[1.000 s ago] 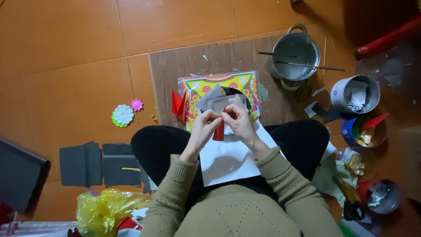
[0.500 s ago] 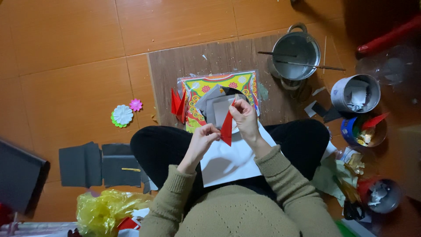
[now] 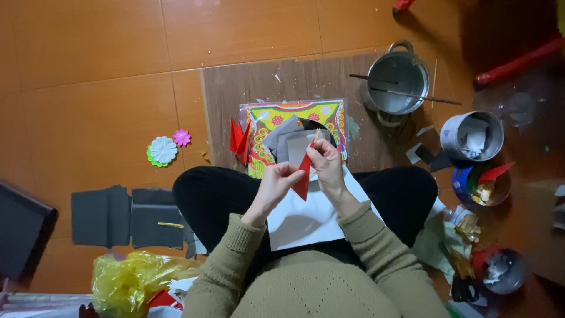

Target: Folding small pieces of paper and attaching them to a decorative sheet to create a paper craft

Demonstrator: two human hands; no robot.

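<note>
Two hands pinch red paper triangle (image 3: 303, 176) | colourful packet (image 3: 294, 118) beyond

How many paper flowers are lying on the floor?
2: a white paper flower on the orange floor left of the board, and a small pink paper flower beside it. Others may be hidden.

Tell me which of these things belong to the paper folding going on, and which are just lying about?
In use: red paper piece, left hand, right hand, white sheet on the lap.

Lying about: metal pot, paper flowers, dark sheets, yellow bag.
</note>
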